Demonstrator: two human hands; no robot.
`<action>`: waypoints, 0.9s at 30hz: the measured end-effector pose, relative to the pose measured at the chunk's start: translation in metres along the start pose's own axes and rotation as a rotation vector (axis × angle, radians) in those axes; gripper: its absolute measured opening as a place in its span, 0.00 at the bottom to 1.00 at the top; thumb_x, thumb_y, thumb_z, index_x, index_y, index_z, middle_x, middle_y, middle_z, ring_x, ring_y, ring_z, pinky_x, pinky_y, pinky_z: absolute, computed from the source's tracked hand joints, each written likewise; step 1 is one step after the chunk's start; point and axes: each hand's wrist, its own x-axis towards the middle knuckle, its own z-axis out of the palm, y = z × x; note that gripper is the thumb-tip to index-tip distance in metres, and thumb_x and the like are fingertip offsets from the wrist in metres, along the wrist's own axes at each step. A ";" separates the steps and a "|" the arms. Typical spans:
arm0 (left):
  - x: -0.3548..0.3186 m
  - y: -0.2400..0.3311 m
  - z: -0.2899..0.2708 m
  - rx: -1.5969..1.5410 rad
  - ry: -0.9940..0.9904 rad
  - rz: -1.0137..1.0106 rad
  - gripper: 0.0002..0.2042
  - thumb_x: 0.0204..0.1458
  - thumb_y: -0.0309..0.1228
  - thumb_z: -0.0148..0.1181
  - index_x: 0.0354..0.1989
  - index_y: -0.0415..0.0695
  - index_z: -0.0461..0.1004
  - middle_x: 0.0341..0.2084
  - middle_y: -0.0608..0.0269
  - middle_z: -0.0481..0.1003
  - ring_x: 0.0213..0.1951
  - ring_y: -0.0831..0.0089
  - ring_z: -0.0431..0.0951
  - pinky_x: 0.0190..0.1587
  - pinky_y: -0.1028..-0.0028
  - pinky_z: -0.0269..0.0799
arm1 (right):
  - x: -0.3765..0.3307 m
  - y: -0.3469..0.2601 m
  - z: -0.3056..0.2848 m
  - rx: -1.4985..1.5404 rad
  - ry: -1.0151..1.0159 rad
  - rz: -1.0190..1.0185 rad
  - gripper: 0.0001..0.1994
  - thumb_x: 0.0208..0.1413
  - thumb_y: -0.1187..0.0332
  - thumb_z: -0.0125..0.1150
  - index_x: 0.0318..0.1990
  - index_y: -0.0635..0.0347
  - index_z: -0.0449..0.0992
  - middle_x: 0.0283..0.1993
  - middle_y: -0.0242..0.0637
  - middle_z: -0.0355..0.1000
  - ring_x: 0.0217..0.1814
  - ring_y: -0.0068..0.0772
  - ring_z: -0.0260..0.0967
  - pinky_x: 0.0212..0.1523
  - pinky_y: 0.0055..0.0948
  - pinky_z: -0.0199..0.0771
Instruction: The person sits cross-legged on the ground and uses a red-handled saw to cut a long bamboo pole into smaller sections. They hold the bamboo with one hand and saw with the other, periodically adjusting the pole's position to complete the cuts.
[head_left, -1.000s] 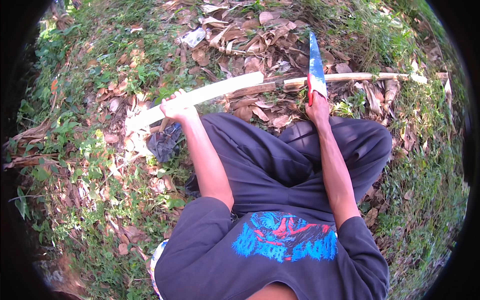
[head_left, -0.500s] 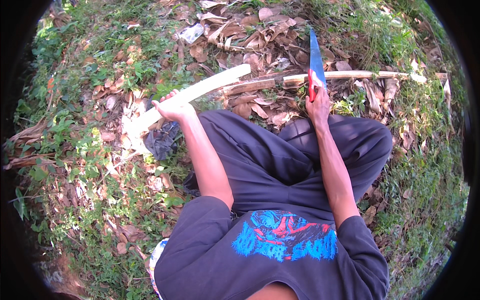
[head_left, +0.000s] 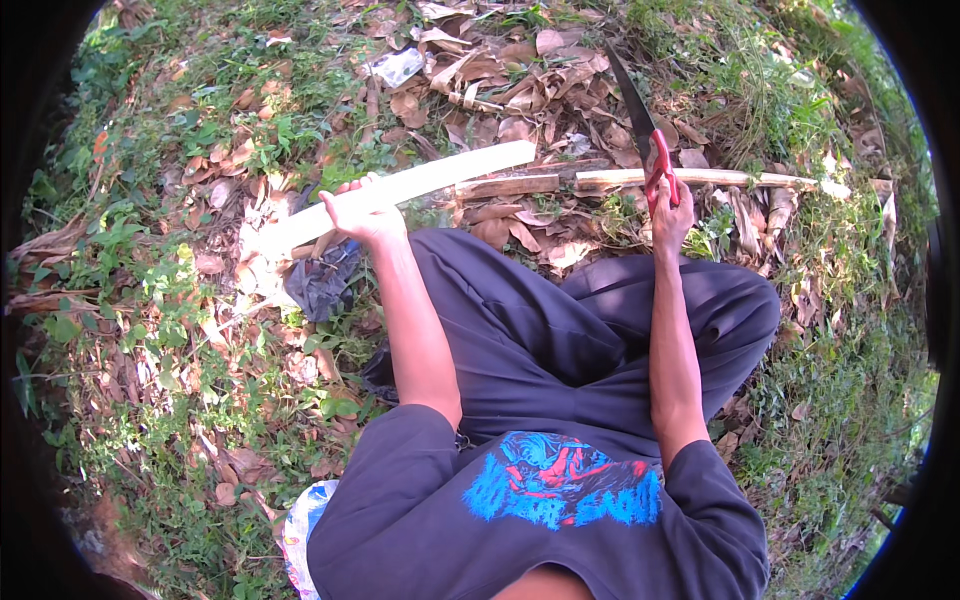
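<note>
A long pale piece of wood [head_left: 452, 173] slants across the left side, its far end pointing up and to the right. My left hand [head_left: 364, 213] supports it near its middle, palm up, with the fingers curled behind it and partly hidden. The wood's lower left end is washed out by sunlight. My right hand [head_left: 672, 216] is closed around the red-and-white handle of a handsaw [head_left: 637, 115]. The saw's dark blade points away from me and slightly left, apart from the wood in my left hand.
Beyond my crossed legs [head_left: 520, 300], a long thin stick [head_left: 720, 177] and a shorter split piece of wood [head_left: 508, 186] lie on dry leaves. A dark plastic bag [head_left: 322, 284] rests under my left hand, and a clear plastic wrapper [head_left: 398, 67] lies farther off. Grass surrounds me.
My right hand has shifted to the right, tilting the saw so its blade leans left and looks dark instead of blue. The pale wood has moved slightly right with my left hand.
</note>
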 end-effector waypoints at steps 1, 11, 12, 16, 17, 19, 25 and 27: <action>0.002 0.000 -0.004 -0.016 -0.045 -0.041 0.22 0.58 0.54 0.56 0.26 0.46 0.68 0.20 0.65 0.67 0.26 0.69 0.67 0.43 0.63 0.69 | -0.001 0.006 0.000 -0.018 -0.039 0.092 0.15 0.63 0.63 0.60 0.46 0.70 0.75 0.39 0.45 0.75 0.38 0.37 0.72 0.42 0.36 0.72; -0.006 0.000 0.002 -0.025 -0.025 -0.142 0.20 0.59 0.51 0.57 0.30 0.45 0.70 0.21 0.65 0.68 0.27 0.66 0.69 0.43 0.58 0.69 | -0.014 0.012 0.003 -0.133 -0.020 0.062 0.18 0.58 0.69 0.61 0.52 0.70 0.69 0.46 0.53 0.72 0.47 0.51 0.72 0.51 0.43 0.71; -0.007 -0.001 0.004 -0.017 -0.036 -0.143 0.19 0.58 0.50 0.57 0.30 0.45 0.70 0.21 0.65 0.67 0.27 0.66 0.69 0.43 0.58 0.69 | -0.014 0.015 0.003 -0.147 -0.003 0.053 0.18 0.57 0.70 0.61 0.52 0.70 0.69 0.48 0.53 0.71 0.49 0.51 0.71 0.52 0.43 0.71; -0.006 0.003 0.000 0.020 -0.075 -0.132 0.19 0.56 0.50 0.59 0.30 0.45 0.69 0.22 0.65 0.67 0.29 0.66 0.68 0.43 0.58 0.69 | -0.021 0.018 0.006 -0.435 0.069 -0.087 0.29 0.52 0.69 0.64 0.61 0.68 0.65 0.59 0.58 0.63 0.62 0.57 0.61 0.62 0.49 0.64; -0.006 0.004 0.002 0.031 -0.091 -0.123 0.19 0.55 0.49 0.61 0.30 0.45 0.68 0.22 0.65 0.67 0.29 0.66 0.68 0.43 0.58 0.70 | -0.021 0.017 0.006 -0.411 0.027 -0.056 0.33 0.50 0.69 0.66 0.64 0.66 0.63 0.64 0.60 0.58 0.68 0.61 0.53 0.66 0.52 0.57; -0.008 0.003 0.004 0.040 -0.074 -0.103 0.19 0.55 0.49 0.61 0.30 0.45 0.68 0.23 0.66 0.67 0.29 0.66 0.68 0.42 0.58 0.69 | -0.021 0.017 0.004 -0.451 0.005 -0.042 0.33 0.49 0.70 0.65 0.64 0.67 0.62 0.65 0.62 0.56 0.69 0.62 0.51 0.68 0.53 0.56; -0.012 0.001 0.009 0.032 -0.039 -0.127 0.18 0.56 0.48 0.60 0.32 0.45 0.68 0.25 0.64 0.67 0.30 0.64 0.69 0.43 0.57 0.68 | -0.024 0.034 0.008 -0.534 -0.077 -0.086 0.27 0.49 0.67 0.64 0.58 0.69 0.70 0.66 0.63 0.57 0.71 0.65 0.50 0.71 0.56 0.51; -0.006 0.001 0.002 0.013 -0.054 -0.131 0.18 0.56 0.48 0.60 0.32 0.45 0.68 0.26 0.64 0.67 0.30 0.64 0.69 0.43 0.58 0.68 | -0.026 0.036 0.009 -0.591 -0.091 -0.065 0.27 0.50 0.67 0.64 0.59 0.68 0.70 0.67 0.62 0.57 0.71 0.64 0.50 0.72 0.54 0.50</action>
